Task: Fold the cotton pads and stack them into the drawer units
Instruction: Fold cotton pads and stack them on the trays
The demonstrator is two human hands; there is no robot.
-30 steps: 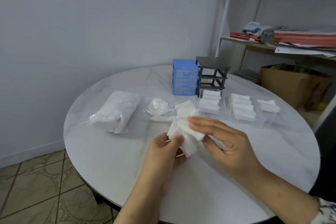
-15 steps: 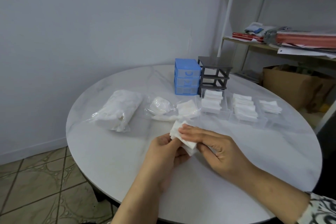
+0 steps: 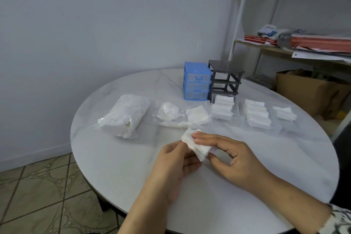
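Note:
A white cotton pad (image 3: 196, 145) is held folded above the round white table (image 3: 117, 161). My left hand (image 3: 176, 165) pinches its near left edge. My right hand (image 3: 233, 157) pinches it from the right, fingers laid over its top. Three clear drawers hold folded pads: one (image 3: 222, 110) by the frames, a fuller one (image 3: 256, 116) in the middle, and a low stack (image 3: 284, 113) at the right. Behind them stand a blue drawer unit (image 3: 196, 81) with its drawers in and an empty dark grey drawer frame (image 3: 225, 79).
A plastic bag of pads (image 3: 126, 116) lies at the left. A smaller opened bag (image 3: 169, 113) and a loose pile of pads (image 3: 196, 115) lie just beyond my hands. A shelf with papers (image 3: 303, 43) and a cardboard box (image 3: 311, 91) stand right of the table.
The pad has been folded smaller between both hands. My right fingers have slid over its top and the hands have closed together a little nearer to me.

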